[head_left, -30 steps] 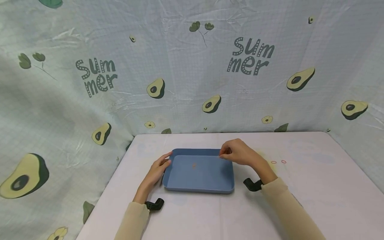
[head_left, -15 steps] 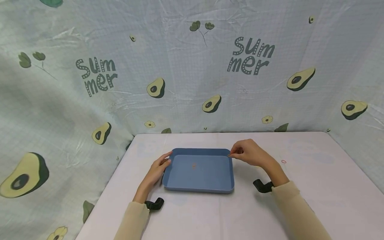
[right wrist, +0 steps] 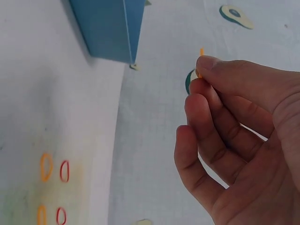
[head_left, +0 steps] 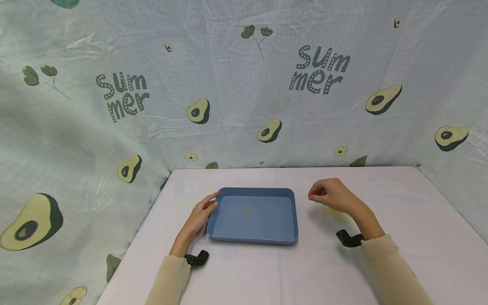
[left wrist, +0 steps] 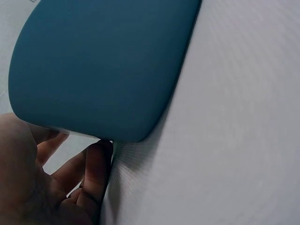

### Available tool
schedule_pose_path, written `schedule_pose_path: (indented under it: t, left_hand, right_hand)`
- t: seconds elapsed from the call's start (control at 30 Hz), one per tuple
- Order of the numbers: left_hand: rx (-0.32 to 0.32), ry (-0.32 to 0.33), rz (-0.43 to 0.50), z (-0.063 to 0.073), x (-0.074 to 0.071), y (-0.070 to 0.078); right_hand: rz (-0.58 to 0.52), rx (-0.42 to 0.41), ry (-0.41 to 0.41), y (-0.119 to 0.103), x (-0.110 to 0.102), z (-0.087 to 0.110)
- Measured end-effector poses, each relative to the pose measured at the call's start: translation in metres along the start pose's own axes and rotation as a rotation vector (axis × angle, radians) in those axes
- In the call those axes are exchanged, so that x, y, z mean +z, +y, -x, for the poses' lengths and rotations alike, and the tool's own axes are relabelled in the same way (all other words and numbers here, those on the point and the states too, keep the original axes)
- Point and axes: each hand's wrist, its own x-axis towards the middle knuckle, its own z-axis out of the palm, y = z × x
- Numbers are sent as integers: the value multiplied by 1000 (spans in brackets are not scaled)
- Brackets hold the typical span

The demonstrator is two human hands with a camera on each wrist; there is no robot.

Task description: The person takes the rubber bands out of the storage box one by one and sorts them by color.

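A shallow blue tray (head_left: 251, 226) lies on the table in the head view. My left hand (head_left: 200, 215) holds its left side near the back corner, thumb at the rim; in the left wrist view the fingers (left wrist: 96, 166) bend against the tray's outer wall. To the right of the tray, my right hand (head_left: 331, 195) is raised over the table. Its thumb and index finger pinch a thin orange rubber band (right wrist: 202, 51), mostly hidden by the fingertips; the other fingers curl loosely. A small orange mark (head_left: 247, 209) shows on the tray's floor.
On the table right of the tray lie several small bands, among them an orange band (right wrist: 46, 167) and a red band (right wrist: 64, 171); in the head view my right hand and forearm hide most of them. A printed cloth (head_left: 228, 84) hangs behind the table (head_left: 251, 271).
My right hand has moved right, from over the tray's back right corner to beside the tray, fingertips still pinched. The left hand and the tray have stayed put.
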Motion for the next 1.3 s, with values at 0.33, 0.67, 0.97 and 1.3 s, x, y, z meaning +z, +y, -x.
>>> schedule_pose_path:
  t: [0.33, 0.67, 0.97, 1.3]
  left_hand:
    - [-4, -2, 9, 0, 0, -2]
    - [-3, -5, 21, 0, -1, 0]
    - [-15, -2, 17, 1, -1, -1]
    - [-14, -8, 25, -1, 0, 0]
  right_hand:
    - [11, 69, 23, 22, -11, 20]
    - [29, 113, 55, 42, -24, 42]
    - [69, 187, 51, 65, -27, 56]
    - [52, 269, 21, 84, -27, 63]
